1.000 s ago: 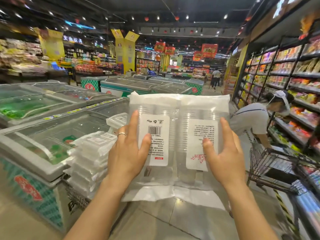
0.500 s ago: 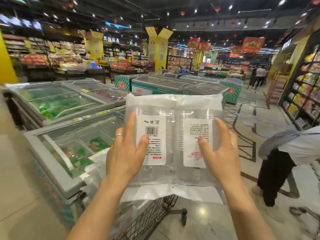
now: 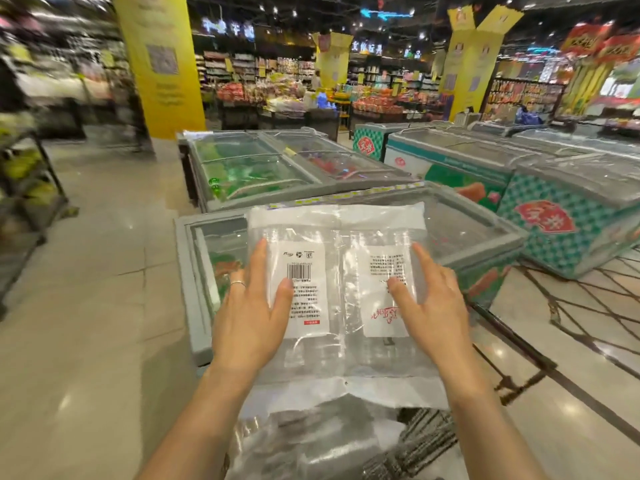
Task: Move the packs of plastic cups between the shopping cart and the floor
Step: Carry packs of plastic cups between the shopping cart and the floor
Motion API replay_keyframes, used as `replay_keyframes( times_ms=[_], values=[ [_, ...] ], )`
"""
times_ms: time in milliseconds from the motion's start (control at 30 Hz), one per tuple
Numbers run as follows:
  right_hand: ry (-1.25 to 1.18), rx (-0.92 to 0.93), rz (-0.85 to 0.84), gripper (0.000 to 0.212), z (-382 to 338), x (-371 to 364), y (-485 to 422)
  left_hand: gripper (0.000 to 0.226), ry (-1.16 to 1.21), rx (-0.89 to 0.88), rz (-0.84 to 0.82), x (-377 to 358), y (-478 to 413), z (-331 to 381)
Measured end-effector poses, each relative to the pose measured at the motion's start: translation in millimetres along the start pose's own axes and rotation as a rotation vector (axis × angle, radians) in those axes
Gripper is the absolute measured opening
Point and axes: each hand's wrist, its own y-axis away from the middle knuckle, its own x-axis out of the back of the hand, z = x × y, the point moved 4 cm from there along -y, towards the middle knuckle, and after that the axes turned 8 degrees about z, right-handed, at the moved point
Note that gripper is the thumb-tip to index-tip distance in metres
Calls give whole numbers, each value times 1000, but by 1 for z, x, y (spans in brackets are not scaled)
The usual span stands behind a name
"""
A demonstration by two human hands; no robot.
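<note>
Two hands carry the load. The left hand (image 3: 249, 317) and the right hand (image 3: 434, 306) each clamp one side of the packs (image 3: 341, 271), thumb flat on a white label and forefinger lying up the outer edge; the other fingers are hidden behind. The grip matches that of a second ago, but the heading has changed. The view has swung left, off the shelf aisle and its shopper. The packs now hang upright in the air just above the cart (image 3: 429, 441), where other packs (image 3: 311, 441) lie blurred, with a freezer (image 3: 485, 233) close behind. Bare floor (image 3: 86, 306) opens to the left. Judging by that turn, the packs are probably bound for the floor, though lowering them into the cart cannot be ruled out.
</note>
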Motion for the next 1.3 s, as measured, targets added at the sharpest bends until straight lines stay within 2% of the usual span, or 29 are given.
replay_keyframes(
  times_ms=[133, 333, 533, 667, 900, 1033, 1133, 1300],
  values=[
    [-60, 44, -152, 66, 31, -50, -41, 64, -107, 127, 43, -32, -9, -9],
    [-93, 16, -390, 65, 66, -111, -59, 67, -250, 284, 20, -68, -3, -33],
    [-59, 17, -569, 67, 95, -168, -61, 68, -244, 384, -22, -100, 4, -71],
    [-11, 20, -613, 67, 109, -199, -67, 69, -228, 395, -47, -124, 0, -94],
    [51, 34, -663, 53, 128, -244, -65, 71, -263, 459, -159, -156, -7, -135],
    [57, 31, -642, 50, 136, -252, -59, 68, -220, 470, -179, -164, -11, -147],
    [142, 93, -610, 46, 143, -257, -57, 71, -191, 485, -273, -173, -15, -155],
    [227, 131, -607, 47, 140, -259, -56, 75, -259, 491, -358, -177, -15, -157]
  ],
)
